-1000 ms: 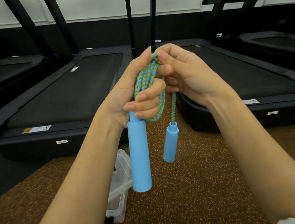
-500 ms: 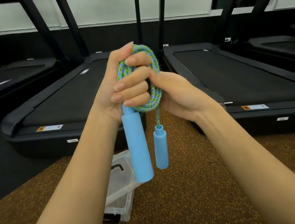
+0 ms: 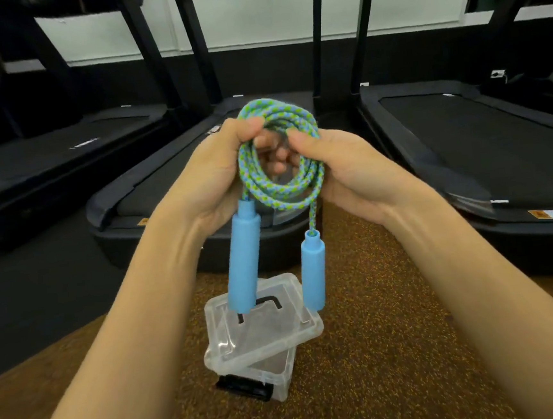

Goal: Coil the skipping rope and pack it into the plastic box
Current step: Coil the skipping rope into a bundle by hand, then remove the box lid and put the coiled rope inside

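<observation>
The skipping rope (image 3: 283, 188) is blue-green braided cord wound into a small round coil, held up in front of me. My left hand (image 3: 212, 178) grips the coil's left side; my right hand (image 3: 348, 166) pinches its right side. Two light blue handles hang down from the coil, the larger (image 3: 243, 259) on the left and the smaller (image 3: 313, 269) on the right. Below them on the floor stands the clear plastic box (image 3: 276, 373) with its lid (image 3: 262, 331) lying askew on top.
Brown speckled rubber flooring (image 3: 397, 349) surrounds the box. Black treadmills stand side by side ahead: one behind my hands (image 3: 154, 200), one at right (image 3: 483, 144), one at left (image 3: 47, 162). A black clip (image 3: 244, 386) is on the box's front.
The coil has been spread from a tight bunch in my left fist into a round loop held by both hands. My view has tipped down, so the whole box shows below the handles.
</observation>
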